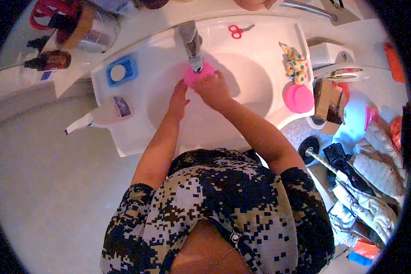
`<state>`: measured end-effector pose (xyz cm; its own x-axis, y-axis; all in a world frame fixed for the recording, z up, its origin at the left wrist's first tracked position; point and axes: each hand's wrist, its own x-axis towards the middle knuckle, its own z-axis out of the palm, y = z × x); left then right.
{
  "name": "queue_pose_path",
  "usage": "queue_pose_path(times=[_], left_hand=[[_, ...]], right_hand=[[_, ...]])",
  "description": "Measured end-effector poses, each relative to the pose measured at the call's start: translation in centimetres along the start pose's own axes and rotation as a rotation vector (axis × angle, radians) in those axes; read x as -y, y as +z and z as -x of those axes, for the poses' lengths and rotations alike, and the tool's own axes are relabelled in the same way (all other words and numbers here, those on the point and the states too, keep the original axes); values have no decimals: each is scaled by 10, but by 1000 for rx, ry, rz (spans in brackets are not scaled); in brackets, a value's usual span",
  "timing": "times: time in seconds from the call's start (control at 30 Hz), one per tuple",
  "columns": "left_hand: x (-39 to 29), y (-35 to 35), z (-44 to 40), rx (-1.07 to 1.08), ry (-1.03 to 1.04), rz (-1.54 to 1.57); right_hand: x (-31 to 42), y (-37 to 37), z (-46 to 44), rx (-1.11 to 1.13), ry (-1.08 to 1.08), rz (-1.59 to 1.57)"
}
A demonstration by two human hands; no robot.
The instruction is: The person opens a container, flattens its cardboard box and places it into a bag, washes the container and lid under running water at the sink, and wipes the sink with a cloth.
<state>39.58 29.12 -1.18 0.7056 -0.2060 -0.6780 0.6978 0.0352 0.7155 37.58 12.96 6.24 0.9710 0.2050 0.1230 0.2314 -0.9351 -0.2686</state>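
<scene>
Under the faucet (pixel 190 43), a round pink object (pixel 198 74) is held over the sink basin (pixel 255 84). My right hand (pixel 212 89) grips its right and lower side, with the fingers bent over it. My left hand (pixel 178 100) is at its lower left, fingertips near its edge and the thumb apart from the fingers; whether they touch it is hard to tell. A second pink round item (pixel 298 98) stands on the sink's right rim, below a polka-dot cloth (pixel 294 63).
Red-handled scissors (pixel 236 31) lie behind the basin. On the left rim are a blue soap dish (pixel 122 71) with white soap and a spray bottle (pixel 106 112) lying down. A brown bottle (pixel 55 60) is at the upper left, and a cardboard box (pixel 326 102) stands right of the sink.
</scene>
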Motion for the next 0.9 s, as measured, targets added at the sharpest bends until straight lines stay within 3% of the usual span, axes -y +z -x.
queue_pose_path(times=[0.07,0.1,0.17,0.23,0.27,0.33,0.43,0.47,0.57,0.67,0.77,0.87,0.9], left_hand=[[-6,5,2,85,7,79],[4,3,-6,111,109,-17],[31,-2,-32,155,324,-204],[9,12,-22,234,677,-505],[-2,18,-19,273,857,-654],[-5,8,-34,365,745,-682],[12,-26,-66,396,370,-440],[11,-29,-65,384,281,-351],[-21,-22,-28,320,153,-154],[-26,-12,-20,231,79,-167],[22,-20,-53,342,70,277],[6,-11,-29,426,-92,607],[5,-13,-28,459,-158,612]], right_hand=[[0,4,2,-33,44,28],[-3,6,-3,71,170,26],[-5,5,-10,211,379,-82],[4,3,-10,296,567,-315],[3,5,-7,257,538,-436],[-7,13,3,175,472,-673],[-68,43,11,163,12,-597],[-73,34,6,203,-5,-514],[-52,23,-13,284,222,-499],[-35,15,-20,57,487,-730],[-11,-1,-20,102,440,-917],[-26,4,-17,301,10,-536],[-35,7,-13,330,4,-517]])
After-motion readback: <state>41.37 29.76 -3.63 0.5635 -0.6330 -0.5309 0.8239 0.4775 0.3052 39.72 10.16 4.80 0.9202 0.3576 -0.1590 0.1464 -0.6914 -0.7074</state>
